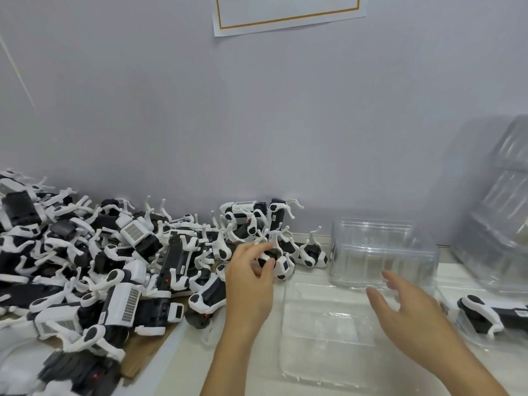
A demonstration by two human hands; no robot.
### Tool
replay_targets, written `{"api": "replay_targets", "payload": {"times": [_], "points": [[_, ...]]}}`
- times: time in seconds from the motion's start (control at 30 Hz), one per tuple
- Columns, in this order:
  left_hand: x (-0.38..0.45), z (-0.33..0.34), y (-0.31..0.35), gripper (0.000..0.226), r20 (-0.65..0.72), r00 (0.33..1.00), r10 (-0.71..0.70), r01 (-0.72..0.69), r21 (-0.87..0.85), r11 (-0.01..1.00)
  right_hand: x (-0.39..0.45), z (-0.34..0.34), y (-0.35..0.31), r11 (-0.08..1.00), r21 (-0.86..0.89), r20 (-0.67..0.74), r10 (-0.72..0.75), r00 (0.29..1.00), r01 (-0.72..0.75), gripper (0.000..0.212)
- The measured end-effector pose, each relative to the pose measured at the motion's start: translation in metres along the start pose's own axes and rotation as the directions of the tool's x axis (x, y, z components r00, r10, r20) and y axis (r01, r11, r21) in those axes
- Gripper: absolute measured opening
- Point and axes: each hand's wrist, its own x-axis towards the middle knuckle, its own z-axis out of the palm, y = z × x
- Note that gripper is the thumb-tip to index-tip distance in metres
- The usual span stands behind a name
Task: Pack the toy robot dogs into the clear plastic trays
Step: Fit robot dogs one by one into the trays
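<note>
A big heap of black-and-white toy robot dogs (120,267) covers the left half of the table up to the wall. My left hand (250,277) reaches into the heap's right edge and its fingers curl round one toy dog (278,262). A clear plastic tray (325,332) lies flat in front of me. My right hand (405,310) hovers over the tray's right side with fingers spread, holding nothing. A stack of clear trays (380,252) stands just behind it.
Another toy dog (491,312) lies in a clear tray at the right edge. More clear trays (503,201) lean stacked against the wall at the far right. Brown cardboard (148,352) shows under the heap. A paper sheet (285,12) hangs on the wall.
</note>
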Motion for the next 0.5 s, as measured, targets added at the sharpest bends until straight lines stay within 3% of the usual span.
{"api": "replay_targets", "payload": {"times": [0.13,0.23,0.37,0.5], "points": [[0.001,-0.006,0.019,0.029,-0.010,1.000,0.018,-0.020,-0.266,0.964,0.000,0.000,-0.003,0.998,0.011,-0.040,-0.056,0.998,0.056,0.056],[0.003,-0.008,0.037,0.028,0.001,0.999,-0.049,0.044,-0.493,0.869,0.000,0.000,-0.009,0.982,0.000,-0.166,-0.185,0.969,0.187,0.050],[0.005,-0.005,0.061,0.017,0.179,0.973,-0.149,0.230,-0.829,0.509,0.004,0.002,-0.022,0.917,0.021,-0.282,-0.377,0.882,0.398,0.059],[-0.003,0.008,0.078,0.025,0.393,0.906,-0.157,0.421,-0.873,0.245,0.006,0.007,-0.034,0.841,0.142,-0.304,-0.465,0.831,0.522,0.074]]}}
